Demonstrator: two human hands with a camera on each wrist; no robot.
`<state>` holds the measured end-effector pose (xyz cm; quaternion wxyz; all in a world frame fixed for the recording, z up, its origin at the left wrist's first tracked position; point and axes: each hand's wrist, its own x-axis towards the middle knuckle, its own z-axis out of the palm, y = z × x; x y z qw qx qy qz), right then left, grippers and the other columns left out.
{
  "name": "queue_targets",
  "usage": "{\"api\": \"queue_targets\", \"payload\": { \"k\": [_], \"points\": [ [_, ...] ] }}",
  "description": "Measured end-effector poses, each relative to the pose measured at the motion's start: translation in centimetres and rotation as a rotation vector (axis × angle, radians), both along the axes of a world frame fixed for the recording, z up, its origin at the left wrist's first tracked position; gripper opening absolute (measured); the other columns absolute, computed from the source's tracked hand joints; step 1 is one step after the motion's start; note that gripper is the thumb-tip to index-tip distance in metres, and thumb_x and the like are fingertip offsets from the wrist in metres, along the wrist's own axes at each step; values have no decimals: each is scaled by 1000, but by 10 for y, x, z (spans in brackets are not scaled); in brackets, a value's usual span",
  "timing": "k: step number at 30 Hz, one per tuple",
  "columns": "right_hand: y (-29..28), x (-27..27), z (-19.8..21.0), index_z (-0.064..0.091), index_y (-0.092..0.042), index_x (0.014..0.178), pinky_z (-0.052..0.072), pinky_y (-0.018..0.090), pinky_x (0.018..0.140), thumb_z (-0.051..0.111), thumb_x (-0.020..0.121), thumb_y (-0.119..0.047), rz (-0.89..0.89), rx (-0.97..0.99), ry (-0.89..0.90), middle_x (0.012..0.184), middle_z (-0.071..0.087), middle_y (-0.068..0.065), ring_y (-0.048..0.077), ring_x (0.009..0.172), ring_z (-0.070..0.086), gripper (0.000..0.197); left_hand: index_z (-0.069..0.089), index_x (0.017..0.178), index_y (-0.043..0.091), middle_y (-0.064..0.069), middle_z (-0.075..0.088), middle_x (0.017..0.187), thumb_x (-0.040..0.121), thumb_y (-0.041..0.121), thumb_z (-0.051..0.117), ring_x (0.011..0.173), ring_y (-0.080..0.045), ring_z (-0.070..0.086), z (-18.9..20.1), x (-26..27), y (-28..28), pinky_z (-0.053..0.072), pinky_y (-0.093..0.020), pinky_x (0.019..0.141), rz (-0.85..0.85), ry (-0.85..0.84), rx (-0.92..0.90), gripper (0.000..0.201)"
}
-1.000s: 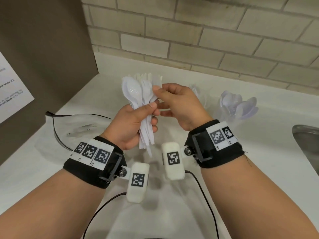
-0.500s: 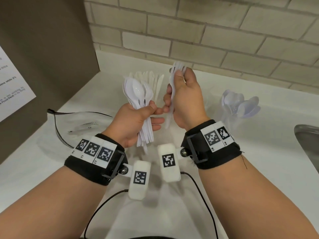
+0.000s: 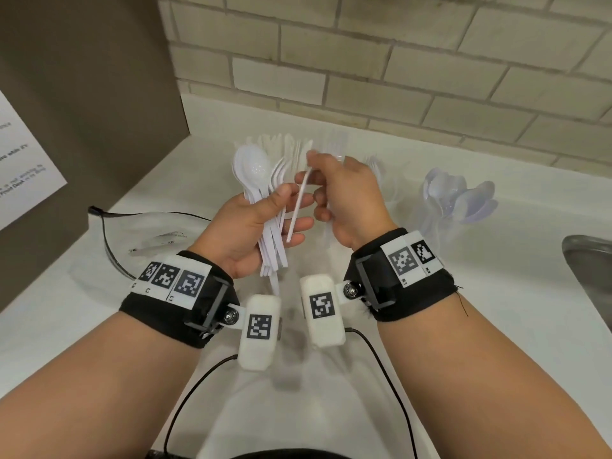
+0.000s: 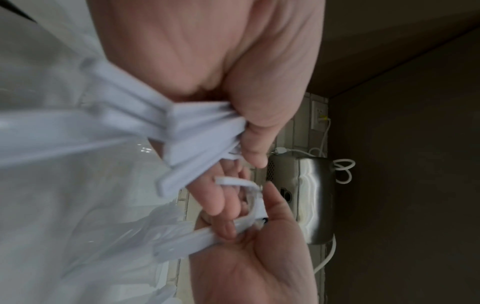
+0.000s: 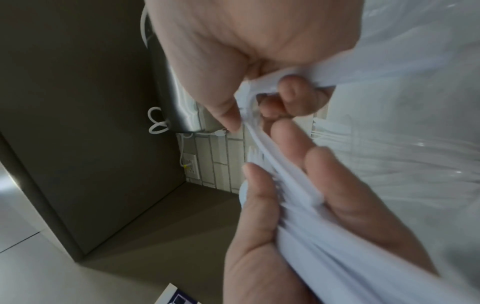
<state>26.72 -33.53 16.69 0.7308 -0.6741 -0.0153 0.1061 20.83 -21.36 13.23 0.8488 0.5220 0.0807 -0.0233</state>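
Note:
My left hand (image 3: pixel 291 207) grips a bundle of white plastic cutlery (image 3: pixel 265 207) by the handles, with spoon bowls and fork tines fanned upward. In the left wrist view the bundle's handles (image 4: pixel 187 139) stick out under the thumb. My right hand (image 3: pixel 314 180) is against the bundle. Its thumb and forefinger pinch a single white utensil (image 3: pixel 299 207), seen edge-on, which slants across the left fingers. In the right wrist view the right hand (image 5: pixel 257 107) also has fingers curled over a white handle (image 5: pixel 324 74).
On the white counter (image 3: pixel 496 309) a clear cup of spoons (image 3: pixel 457 200) stands to the right. A steel sink (image 3: pixel 589 270) is at the right edge. A clear plastic bag (image 3: pixel 149 240) lies left, beside a brown panel (image 3: pixel 99 111). A tiled wall runs behind.
My right hand, which had lifted a fork high out of the bundle, has come back down to it and now pinches a single utensil. The left hand has kept its grip.

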Motion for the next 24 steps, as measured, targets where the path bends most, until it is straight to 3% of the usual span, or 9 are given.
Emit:
{"api": "queue_targets", "payload": {
  "k": [4, 7, 11, 13, 14, 17, 20, 22, 24],
  "points": [
    [-5, 6, 5, 55, -3, 105, 37, 26, 47, 53, 90, -20, -108, 30, -45, 60, 61, 3, 17, 49, 53, 24, 63, 107, 13, -2, 74, 100, 90, 28, 53, 82, -22, 73, -3, 1, 0, 59, -31, 64, -34, 5, -32, 25],
    [-7, 5, 6, 53, -5, 101, 34, 25, 44, 54, 91, -19, -51, 41, -44, 58, 49, 5, 18, 38, 41, 17, 64, 105, 14, 3, 74, 87, 89, 28, 56, 58, -10, 63, -4, 2, 1, 53, -23, 52, -18, 17, -26, 24],
    [-12, 6, -8, 57, -11, 94, 31, 23, 40, 74, 82, -24, 176, -11, 43, 66, 55, 5, 9, 33, 30, 24, 64, 106, 8, 5, 67, 72, 81, 32, 55, 43, -4, 43, -4, 3, 1, 37, -16, 40, -60, -15, -138, 35],
    [-13, 6, -16, 63, -12, 91, 31, 21, 37, 71, 83, -28, 360, 85, 151, 71, 65, 2, 6, 32, 30, 20, 66, 100, 6, 3, 63, 68, 80, 33, 57, 42, -3, 43, -6, 2, 2, 37, -15, 39, -119, -22, -174, 35],
    [-13, 6, -18, 63, -13, 82, 31, 19, 36, 68, 86, -29, 428, 131, 203, 64, 64, -1, 5, 31, 31, 17, 68, 96, 5, 1, 63, 68, 77, 34, 62, 42, -4, 45, -7, 2, 3, 38, -16, 38, -154, -27, -188, 35],
    [-12, 7, -22, 53, -16, 61, 29, 19, 38, 63, 89, -25, 491, 163, 237, 46, 50, -4, 5, 31, 34, 31, 67, 94, 1, -3, 68, 70, 60, 39, 82, 45, -7, 53, -11, 3, 5, 45, -18, 41, -236, -34, -183, 53],
    [-11, 7, -24, 54, -17, 54, 29, 25, 48, 65, 89, -20, 391, 157, 201, 44, 47, -5, 10, 41, 38, 37, 72, 93, 4, -9, 74, 79, 66, 41, 72, 62, -14, 69, -9, 2, 1, 55, -23, 52, -195, -12, -56, 46],
    [-10, 7, -24, 61, -13, 62, 33, 28, 51, 66, 89, -20, 289, 143, 146, 54, 59, 0, 15, 50, 44, 28, 68, 102, 2, -13, 75, 88, 77, 35, 58, 79, -21, 73, -7, 3, 1, 59, -27, 63, -138, -11, -8, 43],
    [-11, 8, -21, 63, -11, 79, 36, 24, 46, 63, 92, -23, 193, 103, 106, 69, 69, 5, 14, 50, 43, 18, 65, 104, 2, -13, 74, 88, 87, 30, 54, 82, -24, 73, -7, 5, 2, 60, -32, 69, -59, -2, 9, 34]
  ]
}}
